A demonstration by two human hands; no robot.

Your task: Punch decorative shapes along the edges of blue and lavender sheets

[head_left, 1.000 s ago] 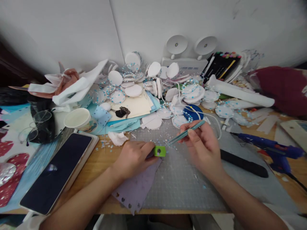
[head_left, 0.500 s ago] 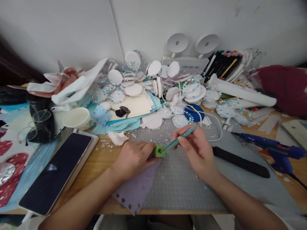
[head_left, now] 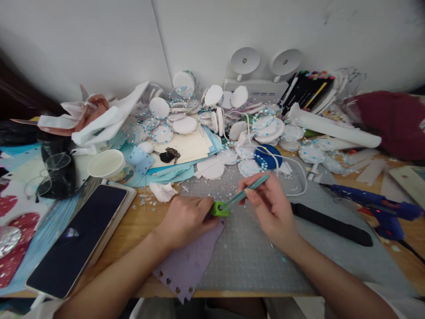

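Note:
My left hand (head_left: 186, 220) is closed around a small green craft punch (head_left: 219, 210), whose dark round centre faces up. The punch sits over a corner of a purple sheet (head_left: 195, 270). Small cut-out holes, some heart-like, run along the sheet's lower edge. In my right hand (head_left: 270, 206) a pair of teal tweezers (head_left: 247, 190) is pinched between thumb and fingers. Its tips reach the green punch; whether they grip anything there is too small to tell. Both hands work above the grey cutting mat (head_left: 252, 261).
Left of my arm lies a phone (head_left: 79, 241), with a paper cup (head_left: 106, 165) behind it. White discs with blue beads (head_left: 265, 126) pile up at the back. A black bar-shaped object (head_left: 332, 224) and a blue glue gun (head_left: 375, 201) lie to the right.
The green punch and my left hand have shifted slightly left and tilted. The purple sheet has swung a little, its lower corner nearer me. The tweezers stay at the punch.

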